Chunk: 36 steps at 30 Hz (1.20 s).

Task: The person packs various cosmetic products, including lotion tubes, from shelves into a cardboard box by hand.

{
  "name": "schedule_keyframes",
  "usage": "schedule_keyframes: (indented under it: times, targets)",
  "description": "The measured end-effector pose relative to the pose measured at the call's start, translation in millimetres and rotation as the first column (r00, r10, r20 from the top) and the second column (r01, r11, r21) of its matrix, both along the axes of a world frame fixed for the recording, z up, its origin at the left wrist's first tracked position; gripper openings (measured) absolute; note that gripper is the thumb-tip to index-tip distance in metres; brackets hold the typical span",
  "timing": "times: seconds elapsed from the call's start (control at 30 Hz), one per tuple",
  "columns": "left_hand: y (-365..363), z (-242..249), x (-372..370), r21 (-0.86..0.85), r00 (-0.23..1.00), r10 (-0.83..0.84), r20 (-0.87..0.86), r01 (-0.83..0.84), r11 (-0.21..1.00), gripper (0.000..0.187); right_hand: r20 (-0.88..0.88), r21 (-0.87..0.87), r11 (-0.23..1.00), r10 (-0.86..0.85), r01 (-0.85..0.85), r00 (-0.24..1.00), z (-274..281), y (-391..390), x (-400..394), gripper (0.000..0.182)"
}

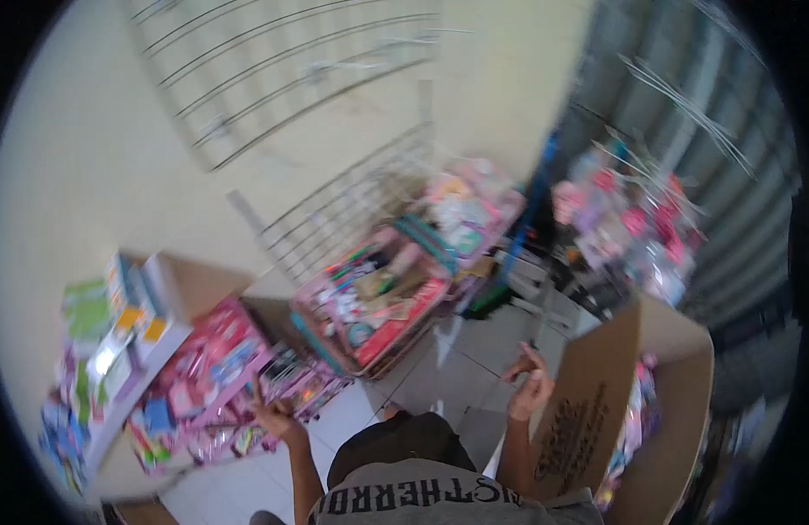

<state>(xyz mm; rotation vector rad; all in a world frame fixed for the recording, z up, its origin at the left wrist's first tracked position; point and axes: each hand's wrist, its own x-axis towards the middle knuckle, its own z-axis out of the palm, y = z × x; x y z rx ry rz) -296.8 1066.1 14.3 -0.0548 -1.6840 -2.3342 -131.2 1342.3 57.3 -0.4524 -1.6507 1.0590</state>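
My left hand (275, 415) is held out at the lower left with its fingers apart and nothing in it. Just beyond it lie pink toy packs (216, 367) in clear wrapping, overlapped by the fingertips in this view. On the other side, my right hand (531, 389) is raised over the tiled floor, fingers loosely bent and spread, also holding nothing. Beside that hand stands an open cardboard box (580, 420) with dark print on its side. Colourful packaged goods (632, 429) show inside the box.
A pink basket (369, 363) of mixed small goods stands against the wall below a wire rack (334, 197). Stacked boxes (142, 306) lean at the left. Bagged pink items (636, 219) hang near the grey shutter (737, 114). White tiles (488, 337) cover the floor.
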Motion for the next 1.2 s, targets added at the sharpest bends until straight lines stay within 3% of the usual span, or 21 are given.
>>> schedule_keyframes:
  times: [0.03, 0.07, 0.17, 0.23, 0.3, 0.43, 0.47, 0.57, 0.63, 0.7, 0.73, 0.77, 0.83, 0.9, 0.93, 0.97, 1.0, 1.03, 1.1, 1.13, 1.2]
  targets:
    - [12.8, 2.7, 1.1, -0.050, 0.994, 0.098, 0.041, -0.096, 0.994, 0.061, 0.006, -0.034, 0.999, -0.037, 0.037, 0.999, -2.5, -2.1, 11.0, 0.045]
    - [16.1, -6.2, 1.8, -0.201, 0.996, 0.053, -0.078, -0.068, 0.977, 0.059, 0.013, -0.067, 0.994, -0.087, 0.088, 0.996, -4.1, -5.8, 21.8, 0.044]
    - [23.7, -27.6, -11.2, -0.055, 0.994, -0.073, 0.085, 0.078, 0.995, 0.054, 0.048, -0.108, 0.980, -0.160, 0.164, 0.986, 5.3, -20.0, 56.0, 0.033]
    - [55.6, 1.2, 2.2, -0.010, 0.962, -0.259, 0.089, 0.261, 0.965, 0.062, 0.032, -0.110, 0.960, -0.256, 0.258, 0.966, 12.7, -29.4, 79.8, 0.031]
    - [74.3, 9.5, 17.0, -0.281, 0.940, -0.341, 0.036, 0.337, 0.899, 0.063, 0.032, -0.111, 0.955, -0.274, 0.276, 0.961, 19.6, -44.9, 102.2, 0.027]
    - [100.0, 9.6, 43.6, -0.133, 0.779, -0.626, -0.018, 0.619, 0.774, 0.063, 0.017, -0.191, 0.902, -0.392, 0.388, 0.920, 21.4, -82.5, 142.5, 0.025]
    - [104.1, 13.6, 56.8, -0.104, 0.785, -0.616, 0.061, 0.619, 0.778, 0.064, 0.013, -0.197, 0.902, -0.390, 0.385, 0.921, 17.8, -91.6, 149.7, 0.025]
    - [103.7, -1.7, 73.4, -0.070, 0.701, -0.713, 0.022, 0.713, 0.698, 0.065, 0.019, -0.211, 0.892, -0.406, 0.401, 0.914, 9.5, -118.4, 166.0, 0.024]
    - [100.0, 8.6, 90.6, -0.076, 0.704, -0.709, 0.040, 0.710, 0.700, 0.065, 0.045, -0.250, 0.881, -0.405, 0.402, 0.913, 5.9, -131.4, 174.8, 0.022]
    - [86.4, 22.2, 106.1, -0.233, 0.680, -0.733, 0.019, 0.716, 0.658, 0.064, 0.037, -0.275, 0.877, -0.401, 0.395, 0.915, 1.5, -137.6, 179.4, 0.022]
    - [77.6, 21.6, 108.5, -0.123, 0.726, -0.685, 0.064, 0.687, 0.716, 0.058, 0.037, -0.297, 0.874, -0.392, 0.385, 0.919, 0.5, -139.3, 177.9, 0.021]
    - [69.5, 14.5, 104.0, -0.128, 0.775, -0.630, 0.050, 0.631, 0.765, 0.058, 0.022, -0.297, 0.901, -0.324, 0.316, 0.946, 1.7, -139.6, 174.4, 0.021]
    - [31.9, -2.0, 90.9, 0.049, 0.788, -0.613, 0.066, 0.611, 0.790, 0.044, 0.051, -0.370, 0.875, -0.316, 0.311, 0.948, 6.0, -139.2, 164.1, 0.029]
    - [15.8, 15.0, 102.8, 0.029, 0.926, -0.208, 0.314, 0.209, 0.977, 0.036, -0.001, -0.357, 0.900, -0.268, 0.250, 0.963, -8.8, -137.8, 150.0, 0.028]
    - [-16.9, -3.2, 95.2, -0.026, 0.911, -0.385, 0.146, 0.392, 0.920, 0.034, -0.093, -0.251, 0.950, -0.213, 0.184, 0.973, -20.3, -135.4, 144.4, 0.028]
    - [-29.9, -4.4, 98.8, -0.175, 0.944, -0.324, 0.055, 0.329, 0.928, 0.036, -0.006, -0.223, 0.961, -0.170, 0.165, 0.985, -17.2, -133.3, 139.0, 0.028]
    - [-42.8, 0.8, 102.3, -0.251, 0.972, -0.230, 0.052, 0.235, 0.939, 0.038, -0.066, -0.237, 0.968, -0.104, 0.086, 0.992, -12.2, -135.2, 128.4, 0.030]
    - [-54.8, 5.2, 104.6, -0.320, 0.987, -0.152, 0.059, 0.163, 0.933, 0.040, 0.026, -0.290, 0.955, -0.058, 0.063, 0.998, -0.4, -140.6, 121.7, 0.031]
    - [-76.3, 14.5, 109.6, -0.063, 0.978, -0.160, 0.133, 0.169, 0.984, 0.042, 0.071, -0.244, 0.969, -0.008, 0.025, 0.997, 11.8, -153.6, 104.9, 0.032]
    - [-89.1, 13.6, 111.3, -0.044, 0.988, -0.085, 0.127, 0.091, 0.995, 0.042, 0.089, -0.233, 0.972, 0.025, -0.004, 0.996, 10.4, -159.4, 98.9, 0.032]
    - [-111.4, 13.9, 110.9, 0.014, 0.986, -0.111, 0.124, 0.110, 0.994, 0.041, 0.112, -0.203, 0.976, 0.103, -0.078, 0.988, 10.0, -168.1, 89.8, 0.033]
